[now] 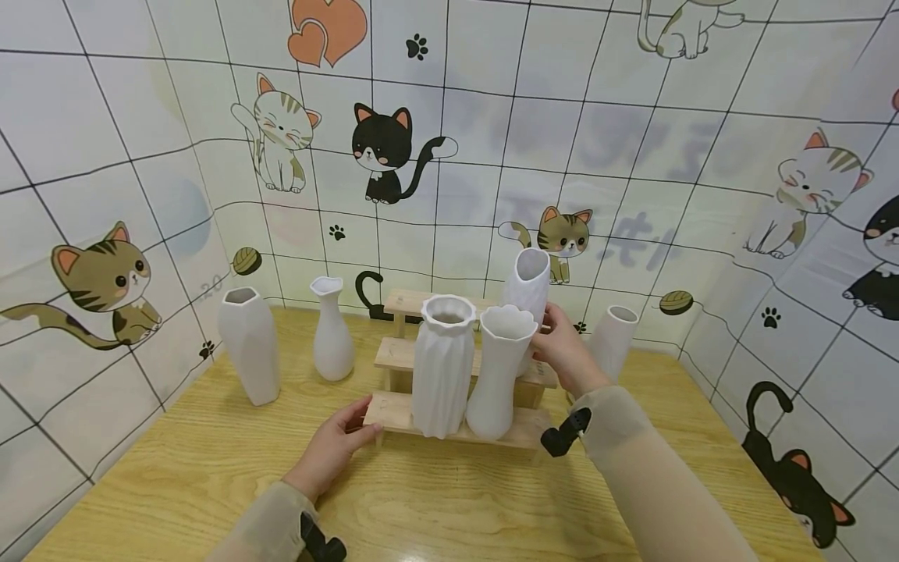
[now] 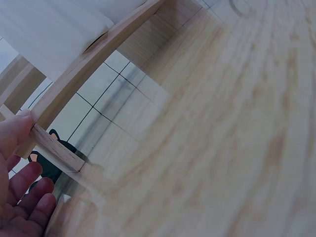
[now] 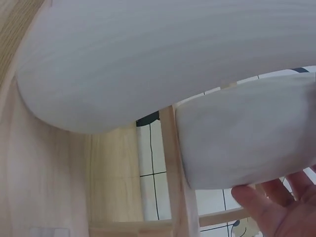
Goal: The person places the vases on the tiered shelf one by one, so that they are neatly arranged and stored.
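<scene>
My left hand [image 1: 333, 446] grips the left end of the lowest step of a small three-step wooden stand [image 1: 393, 355]; in the left wrist view its thumb lies on the board's end, the other fingers bent below. My right hand [image 1: 570, 351] holds a tall white vase with a slanted mouth [image 1: 528, 282] by its right side. That vase's base is at the middle step [image 3: 173, 163] in the right wrist view. On the lowest step stand a ribbed white vase [image 1: 442, 375] and, right of it, a white vase with a scalloped rim [image 1: 500, 375], partly covering the held one.
An angular white vase [image 1: 251, 347] and a slim-necked white vase [image 1: 332, 336] stand on the wooden table [image 1: 435, 507] to the left. Another white vase [image 1: 613, 339] is at the right, partly behind my right hand. A cat-print sheet [image 1: 477, 156] hangs behind the table.
</scene>
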Demonstrator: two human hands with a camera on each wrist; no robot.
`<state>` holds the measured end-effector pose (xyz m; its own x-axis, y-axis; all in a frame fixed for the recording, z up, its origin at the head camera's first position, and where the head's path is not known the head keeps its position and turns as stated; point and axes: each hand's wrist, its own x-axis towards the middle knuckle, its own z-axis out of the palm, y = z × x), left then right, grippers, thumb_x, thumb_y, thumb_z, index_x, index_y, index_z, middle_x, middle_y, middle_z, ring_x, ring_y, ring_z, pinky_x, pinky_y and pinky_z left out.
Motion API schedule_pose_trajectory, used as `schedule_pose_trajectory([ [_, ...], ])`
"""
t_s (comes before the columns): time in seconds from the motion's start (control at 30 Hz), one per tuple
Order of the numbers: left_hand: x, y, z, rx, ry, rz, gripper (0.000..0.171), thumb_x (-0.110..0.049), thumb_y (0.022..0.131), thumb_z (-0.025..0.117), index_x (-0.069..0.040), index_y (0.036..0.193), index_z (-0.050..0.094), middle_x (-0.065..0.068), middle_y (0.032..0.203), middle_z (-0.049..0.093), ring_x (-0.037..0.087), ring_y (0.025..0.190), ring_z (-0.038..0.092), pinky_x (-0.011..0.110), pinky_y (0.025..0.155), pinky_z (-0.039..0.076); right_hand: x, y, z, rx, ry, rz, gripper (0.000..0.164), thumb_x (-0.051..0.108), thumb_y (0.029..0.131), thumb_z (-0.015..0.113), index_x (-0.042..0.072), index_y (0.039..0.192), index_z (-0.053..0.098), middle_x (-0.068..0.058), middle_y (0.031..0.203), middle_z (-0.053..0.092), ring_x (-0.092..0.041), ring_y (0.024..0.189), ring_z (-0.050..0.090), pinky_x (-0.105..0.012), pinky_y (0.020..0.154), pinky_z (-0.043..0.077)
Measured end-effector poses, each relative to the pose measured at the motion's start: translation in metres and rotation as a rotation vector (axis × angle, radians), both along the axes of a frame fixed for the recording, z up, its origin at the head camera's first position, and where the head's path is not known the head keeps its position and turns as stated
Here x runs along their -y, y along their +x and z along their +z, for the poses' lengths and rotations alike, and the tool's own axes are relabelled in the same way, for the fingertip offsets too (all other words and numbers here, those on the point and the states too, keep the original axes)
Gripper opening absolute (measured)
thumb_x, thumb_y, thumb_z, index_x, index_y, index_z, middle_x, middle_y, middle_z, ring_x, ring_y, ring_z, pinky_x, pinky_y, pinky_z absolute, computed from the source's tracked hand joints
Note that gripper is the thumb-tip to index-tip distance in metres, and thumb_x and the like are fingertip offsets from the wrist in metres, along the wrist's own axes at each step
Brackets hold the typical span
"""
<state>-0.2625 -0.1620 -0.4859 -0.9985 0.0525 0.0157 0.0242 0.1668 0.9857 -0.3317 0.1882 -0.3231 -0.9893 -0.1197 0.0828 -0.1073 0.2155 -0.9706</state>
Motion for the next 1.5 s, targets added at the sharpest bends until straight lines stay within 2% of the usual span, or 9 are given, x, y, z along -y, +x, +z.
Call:
schedule_pose_trajectory([
  [0.2, 0.0, -0.001, 0.0, 0.0, -0.001, 0.003, 0.068, -0.033, 0.087, 0.073, -0.014, 0.146, 0.044, 0.013, 0.136, 0.05, 0.027, 0.12, 0.049, 0.047, 0.099, 0.042, -0.008, 0.008, -0.003, -0.004, -0.028, -0.008, 0.074, 0.019, 0.093, 0.066, 0.008, 0.151, 0.022, -0.019, 0.148, 0.032, -0.035, 0.132, 0.034, -0.054, 0.105, 0.034],
  [0.37, -0.001, -0.001, 0.002, 0.001, -0.002, 0.0, 0.068, -0.033, 0.086, 0.073, -0.015, 0.145, 0.044, 0.012, 0.135, 0.051, 0.026, 0.119, 0.049, 0.046, 0.098, 0.042, -0.018, 0.021, -0.004, -0.012, -0.028, -0.045, 0.076, 0.029, 0.092, 0.068, 0.008, 0.151, 0.024, -0.017, 0.148, 0.034, -0.033, 0.133, 0.035, -0.053, 0.106, 0.033],
  [0.57, -0.001, -0.002, 0.003, 0.001, 0.004, 0.001, 0.068, -0.033, 0.086, 0.073, -0.015, 0.145, 0.044, 0.012, 0.137, 0.05, 0.027, 0.121, 0.048, 0.047, 0.1, 0.041, -0.029, 0.045, -0.009, -0.028, -0.06, -0.166, 0.062, 0.026, 0.097, 0.06, 0.006, 0.147, 0.031, -0.014, 0.143, 0.039, -0.02, 0.123, 0.043, -0.039, 0.102, 0.04],
  [0.67, 0.0, -0.002, 0.003, 0.0, 0.004, 0.001, 0.068, -0.033, 0.086, 0.073, -0.015, 0.146, 0.044, 0.012, 0.136, 0.051, 0.027, 0.12, 0.048, 0.047, 0.099, 0.041, -0.034, 0.054, -0.017, -0.022, -0.086, -0.23, 0.059, 0.029, 0.096, 0.061, 0.006, 0.144, 0.036, -0.009, 0.137, 0.043, -0.014, 0.114, 0.047, -0.031, 0.097, 0.043],
  [0.8, 0.0, -0.002, 0.003, 0.004, 0.007, 0.005, 0.068, -0.033, 0.086, 0.073, -0.015, 0.145, 0.044, 0.012, 0.135, 0.051, 0.026, 0.12, 0.049, 0.046, 0.099, 0.041, -0.039, 0.061, -0.037, 0.012, -0.121, -0.277, 0.059, 0.031, 0.094, 0.063, 0.005, 0.142, 0.038, -0.007, 0.134, 0.045, -0.012, 0.11, 0.049, -0.032, 0.097, 0.045],
  [1.07, 0.0, 0.0, 0.003, 0.008, 0.007, 0.007, 0.068, -0.033, 0.087, 0.072, -0.015, 0.146, 0.043, 0.013, 0.138, 0.049, 0.028, 0.122, 0.047, 0.048, 0.099, 0.041, -0.041, 0.071, -0.083, 0.074, -0.118, -0.256, 0.061, 0.03, 0.096, 0.061, 0.002, 0.144, 0.034, -0.011, 0.141, 0.038, -0.013, 0.113, 0.044, -0.024, 0.091, 0.044],
  [1.2, 0.001, 0.0, 0.001, 0.01, 0.007, 0.007, 0.068, -0.032, 0.087, 0.072, -0.015, 0.146, 0.043, 0.013, 0.138, 0.049, 0.028, 0.122, 0.047, 0.047, 0.099, 0.041, -0.038, 0.075, -0.099, 0.086, -0.118, -0.236, 0.063, 0.025, 0.096, 0.062, -0.002, 0.144, 0.032, -0.016, 0.146, 0.033, -0.014, 0.113, 0.044, -0.028, 0.092, 0.044],
  [1.33, 0.002, 0.0, 0.0, 0.008, 0.006, 0.005, 0.068, -0.032, 0.087, 0.072, -0.014, 0.146, 0.043, 0.013, 0.139, 0.049, 0.028, 0.123, 0.047, 0.047, 0.099, 0.041, -0.037, 0.076, -0.111, 0.099, -0.11, -0.183, 0.064, 0.019, 0.097, 0.06, -0.002, 0.146, 0.026, -0.018, 0.15, 0.027, -0.023, 0.122, 0.042, -0.032, 0.095, 0.041],
  [1.5, 0.0, -0.001, 0.0, 0.011, 0.011, 0.005, 0.067, -0.032, 0.087, 0.072, -0.014, 0.145, 0.044, 0.013, 0.137, 0.05, 0.027, 0.121, 0.048, 0.046, 0.098, 0.042, -0.04, 0.077, -0.124, 0.124, -0.119, -0.128, 0.067, 0.015, 0.097, 0.058, 0.0, 0.149, 0.02, -0.02, 0.153, 0.02, -0.036, 0.133, 0.032, -0.046, 0.1, 0.035],
])
